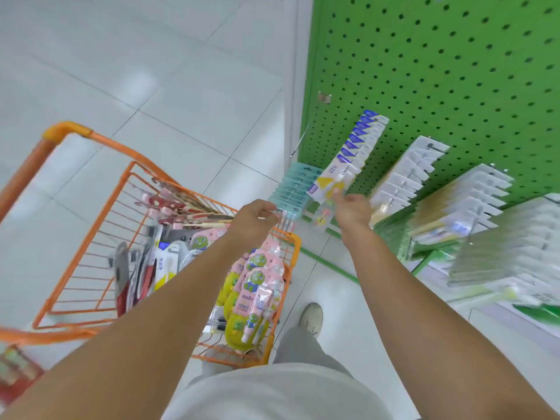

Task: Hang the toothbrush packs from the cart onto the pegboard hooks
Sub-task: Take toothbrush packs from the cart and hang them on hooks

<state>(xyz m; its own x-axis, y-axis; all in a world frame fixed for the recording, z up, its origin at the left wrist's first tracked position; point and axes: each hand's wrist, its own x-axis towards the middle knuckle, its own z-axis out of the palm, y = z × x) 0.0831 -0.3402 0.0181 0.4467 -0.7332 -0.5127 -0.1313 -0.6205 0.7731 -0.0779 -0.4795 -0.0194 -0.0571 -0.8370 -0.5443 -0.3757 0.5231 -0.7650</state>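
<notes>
Both hands grip toothbrush packs, left (pixel 257 215) teal (pixel 288 218), right (pixel 351 207) yellow (pixel 328 184); writing unreadable.

Pink cartoon-frog toothbrush packs (pixel 257 286) lie heaped in the orange wire cart (pixel 91 225) — teal (pixel 291 189) and blue-white packs (pixel 360 140) hang in rows from the green pegboard (pixel 439 71).

— What was the cart (pixel 91 207) made of?
— Thin metal wire, coated in glossy orange paint. The toothbrush packs (pixel 257 286) in it were shiny clear plastic over printed card.
— And the pegboard (pixel 439 71)?
— A smooth, matt green sheet, punched with holes; its hooks (pixel 298 144) looked like bare metal rod.
— The floor (pixel 151 71)?
— Pale polished tiles, glossy enough to catch the light. The person's top (pixel 272 395) was soft matt cloth.
</notes>
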